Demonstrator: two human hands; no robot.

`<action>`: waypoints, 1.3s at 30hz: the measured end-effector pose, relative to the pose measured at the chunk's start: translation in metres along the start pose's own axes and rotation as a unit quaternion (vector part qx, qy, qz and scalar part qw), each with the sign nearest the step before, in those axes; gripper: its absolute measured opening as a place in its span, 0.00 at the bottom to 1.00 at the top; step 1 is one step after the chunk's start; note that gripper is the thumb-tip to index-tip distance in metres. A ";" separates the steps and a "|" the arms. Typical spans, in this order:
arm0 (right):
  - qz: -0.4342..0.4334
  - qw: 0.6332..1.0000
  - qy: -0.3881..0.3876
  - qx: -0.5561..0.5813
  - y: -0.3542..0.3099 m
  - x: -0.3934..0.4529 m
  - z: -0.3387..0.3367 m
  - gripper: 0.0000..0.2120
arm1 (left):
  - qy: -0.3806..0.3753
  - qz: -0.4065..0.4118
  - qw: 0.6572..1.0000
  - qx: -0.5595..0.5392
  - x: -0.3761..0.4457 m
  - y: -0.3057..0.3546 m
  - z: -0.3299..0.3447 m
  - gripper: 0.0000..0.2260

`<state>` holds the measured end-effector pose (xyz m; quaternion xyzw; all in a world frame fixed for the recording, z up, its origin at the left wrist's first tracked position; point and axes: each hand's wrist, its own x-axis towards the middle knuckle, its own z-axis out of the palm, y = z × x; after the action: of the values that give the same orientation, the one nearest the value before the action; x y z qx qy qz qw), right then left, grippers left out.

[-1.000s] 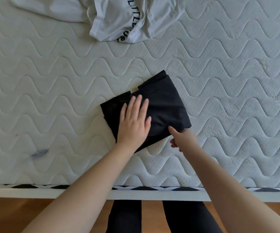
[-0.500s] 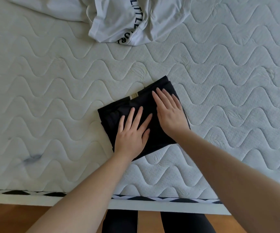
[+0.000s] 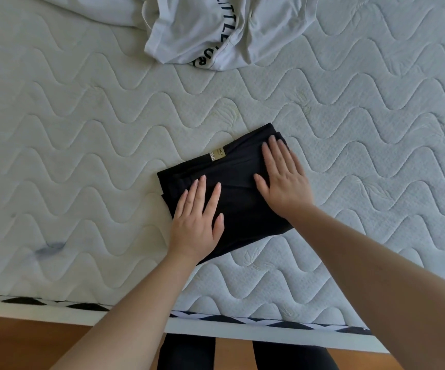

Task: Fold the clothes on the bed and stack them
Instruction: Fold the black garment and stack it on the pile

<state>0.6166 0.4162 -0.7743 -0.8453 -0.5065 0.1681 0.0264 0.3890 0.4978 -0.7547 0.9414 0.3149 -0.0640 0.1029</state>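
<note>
Both hands lie flat on the folded black garment near the bed's front edge — left hand, right hand, gripping nothing. The white shirt, seemingly unfolded, lies straight beyond — roughly equidistant.

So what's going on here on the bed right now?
A person is folding clothes on a quilted mattress. Both hands lie flat on a folded black garment, the left hand on its near left part and the right hand on its far right part, fingers straight. A crumpled white garment with dark lettering lies farther up the bed, not yet folded.
</note>
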 end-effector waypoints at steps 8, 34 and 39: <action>0.076 0.993 0.071 0.058 -0.003 0.003 -0.025 0.29 | 0.136 0.007 0.987 -0.090 0.007 -0.004 -0.024 0.18; 0.193 0.960 0.037 0.202 0.003 -0.003 -0.026 0.36 | 0.172 -0.259 0.937 -0.158 0.014 0.002 -0.012 0.26; 0.215 0.934 -0.037 0.283 0.022 -0.020 -0.024 0.29 | 0.073 -0.455 0.814 -0.354 -0.014 -0.002 -0.021 0.40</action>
<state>0.6342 0.3909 -0.7512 -0.8846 -0.2451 0.3371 0.2093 0.3780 0.4963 -0.7319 0.5915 0.7144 0.0815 0.3650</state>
